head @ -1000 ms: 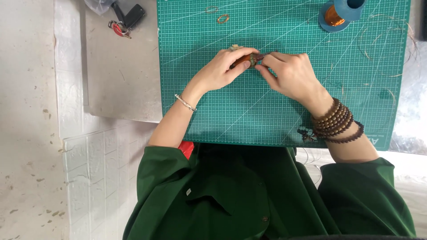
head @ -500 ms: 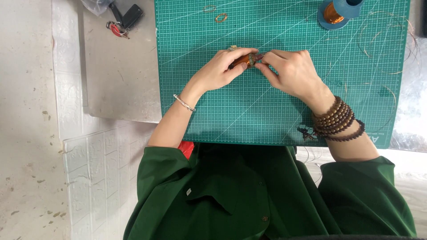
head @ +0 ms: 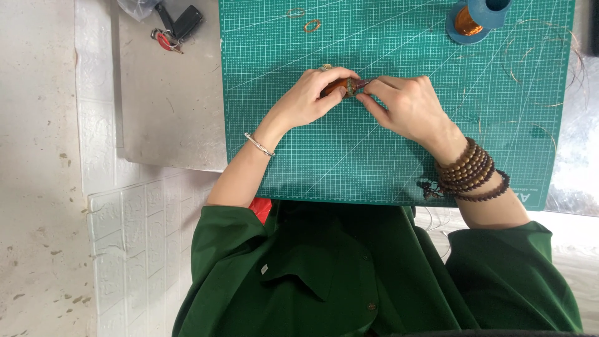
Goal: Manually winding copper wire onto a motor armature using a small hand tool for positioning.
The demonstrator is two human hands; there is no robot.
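Both hands meet over the middle of the green cutting mat (head: 399,162), which covers the counter (head: 168,125) and gives a firm, marked surface for fine work. The left hand (head: 309,97) pinches a small brown-orange piece (head: 340,85) between thumb and fingers, its grip closed on it so that it stays steady just above the mat. The right hand (head: 405,106) comes in from the other side, fingertips closed on what seems a thin wire end at that same piece, though it is too small to tell surely. Both wrists angle inward, forearms forming a V toward the body; the right wrist carries stacked wooden bead bracelets (head: 471,171), the left a thin bangle (head: 259,145). A spool of copper wire (head: 469,22) stands at the mat's far edge, well apart, with loose wire strands (head: 543,56) beside it and two small rings (head: 304,20) farther left.
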